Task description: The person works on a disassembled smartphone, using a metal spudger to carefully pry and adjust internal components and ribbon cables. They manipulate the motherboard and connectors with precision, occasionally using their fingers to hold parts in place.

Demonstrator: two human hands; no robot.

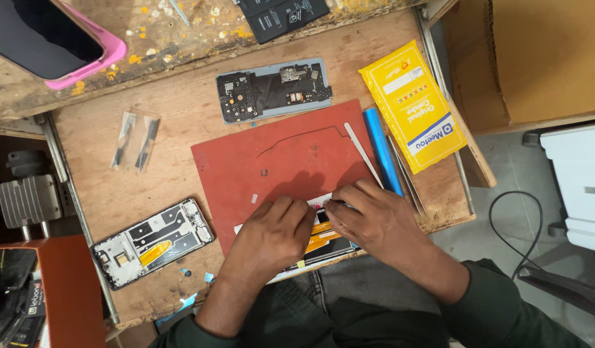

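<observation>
Both hands rest on an opened phone screen part [324, 243] with orange flex cables, lying at the near edge of a red work mat [278, 161]. My left hand [271, 235] lies flat over its left side, fingers curled down. My right hand [371, 222] pinches something small at its top edge; what is pinched is hidden by the fingers. A white strip [320, 200] shows between the two hands.
A grey phone back with bare circuit boards [273, 89] lies beyond the mat. A phone frame [152, 241] sits at the left, small plastic bags [135, 142] above it. A blue tube [382, 151], tweezers [362, 153] and a yellow packet [413, 106] lie to the right. A pink-cased phone [52, 38] is far left.
</observation>
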